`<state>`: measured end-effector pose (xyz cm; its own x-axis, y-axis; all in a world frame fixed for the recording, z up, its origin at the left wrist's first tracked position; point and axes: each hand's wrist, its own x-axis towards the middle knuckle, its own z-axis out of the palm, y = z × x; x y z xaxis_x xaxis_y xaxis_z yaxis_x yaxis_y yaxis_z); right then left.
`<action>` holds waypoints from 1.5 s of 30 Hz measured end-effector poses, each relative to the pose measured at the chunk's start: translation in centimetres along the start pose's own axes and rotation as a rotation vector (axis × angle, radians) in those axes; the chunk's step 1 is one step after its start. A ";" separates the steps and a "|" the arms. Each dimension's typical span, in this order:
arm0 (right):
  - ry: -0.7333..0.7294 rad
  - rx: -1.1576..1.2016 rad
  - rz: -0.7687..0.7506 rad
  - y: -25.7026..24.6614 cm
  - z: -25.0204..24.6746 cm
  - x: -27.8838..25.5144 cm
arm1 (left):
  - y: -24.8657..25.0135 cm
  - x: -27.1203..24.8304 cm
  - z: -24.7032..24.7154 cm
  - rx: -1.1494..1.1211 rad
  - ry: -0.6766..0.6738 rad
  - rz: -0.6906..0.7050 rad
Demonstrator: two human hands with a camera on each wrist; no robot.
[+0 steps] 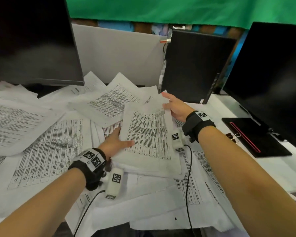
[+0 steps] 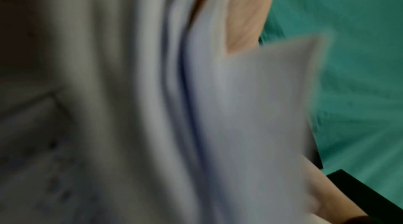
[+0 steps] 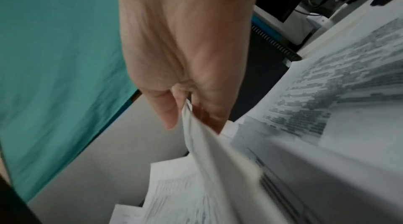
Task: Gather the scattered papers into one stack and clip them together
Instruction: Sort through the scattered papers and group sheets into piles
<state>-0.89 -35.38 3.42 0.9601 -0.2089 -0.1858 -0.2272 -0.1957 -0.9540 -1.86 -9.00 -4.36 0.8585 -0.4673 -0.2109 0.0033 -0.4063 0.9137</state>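
A thick stack of printed sheets (image 1: 149, 134) is lifted at a tilt over the desk's middle. My left hand (image 1: 117, 142) grips its near left edge, thumb on top and fingers underneath. My right hand (image 1: 173, 106) holds the far right corner; in the right wrist view the fingers (image 3: 174, 103) pinch the sheet edges (image 3: 196, 133). The left wrist view is blurred, showing only paper (image 2: 240, 107) close up. Loose printed pages (image 1: 46, 147) lie scattered all over the desk. A binder clip (image 1: 232, 136) lies to the right beside a black notebook.
A dark monitor (image 1: 29, 40) stands at back left, another (image 1: 272, 79) at right, and a black computer case (image 1: 195, 65) behind the stack. A black notebook with a red band (image 1: 253, 135) lies on the white desk (image 1: 229, 108) at right. Wrist-camera cables trail over the papers.
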 end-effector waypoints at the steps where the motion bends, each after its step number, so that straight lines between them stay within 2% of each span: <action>1: 0.022 -0.049 -0.022 0.2 -0.8 -0.1 | 0.3 -0.2 0.2 0.010 0.008 0.023; 3: 0.158 -0.191 -0.005 0.5 -3.1 -1.2 | 0.4 -0.1 0.6 0.016 -0.009 0.069; 6: 0.385 -0.563 0.185 1.8 -7.1 -4.1 | 0.4 0.0 0.8 0.065 -0.053 0.110; 8: 0.388 -0.708 0.368 2.7 -8.6 -6.3 | 0.2 0.4 0.7 0.037 -0.078 0.106; 10: 0.299 -0.762 0.491 3.8 -9.3 -7.6 | -0.1 0.5 0.7 0.077 -0.096 0.098; 12: 0.267 -0.785 0.532 4.7 -9.5 -7.9 | -0.2 0.3 0.8 0.126 -0.100 0.093; 14: 0.324 -0.848 0.525 5.6 -9.7 -8.3 | -0.4 0.3 0.9 0.119 -0.076 0.088; 19: 0.435 -0.706 0.425 6.4 -9.8 -9.1 | -0.5 0.8 1.0 0.117 0.000 0.143; 23: 0.506 -0.665 0.311 6.1 -9.1 -9.8 | -0.3 0.5 1.4 0.023 0.021 0.114; 25: 0.731 -0.607 0.103 5.3 -9.2 -10.6 | -0.4 0.5 1.4 0.042 0.008 0.110; 27: 0.975 -0.424 -0.148 4.2 -9.7 -11.5 | -0.2 0.3 1.2 0.088 0.013 0.110; 28: 1.020 -0.330 -0.244 3.7 -9.7 -11.9 | -0.1 0.2 1.2 0.101 0.017 0.108; 30: 0.980 -0.104 -0.370 2.9 -9.5 -12.4 | 0.1 0.1 1.3 0.112 0.032 0.102; 31: 0.932 0.061 -0.379 2.8 -9.2 -12.4 | 0.2 0.1 1.3 0.102 0.037 0.102; 33: 0.770 0.314 -0.301 3.0 -8.4 -12.2 | 0.2 0.1 1.2 0.045 0.044 0.084; 34: 0.666 0.350 -0.220 3.3 -7.7 -12.2 | 0.2 0.3 1.2 -0.009 0.048 0.078; 36: 0.453 0.308 -0.090 4.1 -5.8 -12.3 | 0.1 0.4 1.1 -0.102 0.089 0.033; 40: 0.171 0.283 0.051 5.9 -1.7 -12.7 | 0.0 0.6 0.8 -0.139 0.094 -0.049; 43: 0.089 0.245 0.181 8.1 0.4 -12.6 | 0.4 0.0 1.0 -0.202 0.137 -0.108; 45: 0.073 0.178 0.265 9.4 1.1 -12.4 | 0.5 -0.4 0.9 -0.387 0.052 -0.164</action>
<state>-14.72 -33.55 -3.53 0.8557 -0.2998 -0.4218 -0.4294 0.0436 -0.9021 -2.63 -9.77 -4.11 0.8554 -0.3763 -0.3560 0.3263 -0.1424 0.9345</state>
